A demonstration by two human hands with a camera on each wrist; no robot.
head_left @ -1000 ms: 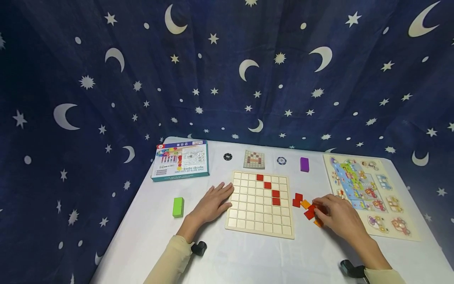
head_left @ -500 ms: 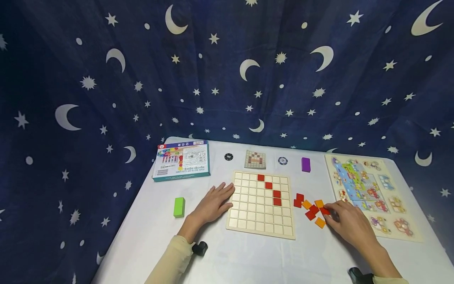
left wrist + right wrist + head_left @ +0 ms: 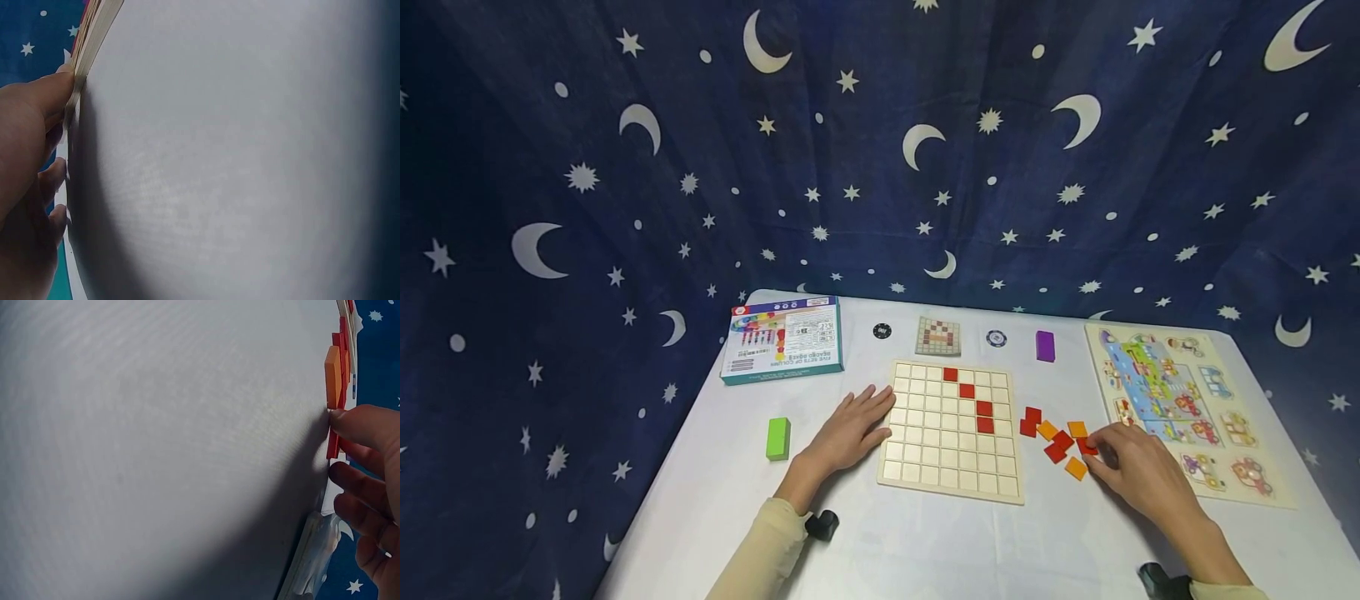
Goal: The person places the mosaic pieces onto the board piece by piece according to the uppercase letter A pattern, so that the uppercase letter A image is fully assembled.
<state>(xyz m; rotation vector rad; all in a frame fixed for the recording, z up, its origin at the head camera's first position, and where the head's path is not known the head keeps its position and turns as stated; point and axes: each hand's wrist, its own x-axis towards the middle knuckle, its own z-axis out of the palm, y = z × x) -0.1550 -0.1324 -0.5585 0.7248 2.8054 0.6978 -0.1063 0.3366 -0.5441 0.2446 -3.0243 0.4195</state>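
My left hand [image 3: 844,435] lies with its fingers spread at the left edge of a cream wooden grid board [image 3: 929,454]; in the left wrist view the thumb touches the board's rim [image 3: 100,34]. On the board, several red tiles form a slanting line in the upper right part. To the right of it, my right hand [image 3: 1142,471] pinches a red square tile [image 3: 1086,447] between thumb and index finger at the edge of a loose tile group. An orange tile [image 3: 333,376] sits right beside the pinched one in the right wrist view.
Behind the board lie a small pattern card [image 3: 937,337], a black chip [image 3: 882,331], a blue-white chip [image 3: 996,338] and a purple block [image 3: 1045,347]. A boxed set [image 3: 782,342] and a green block [image 3: 778,439] are at left, a picture puzzle [image 3: 1217,433] at right.
My right hand has moved slightly right, off the middle of the tile group, uncovering orange tiles, and now pinches a red tile at its right edge. My left hand has stayed put.
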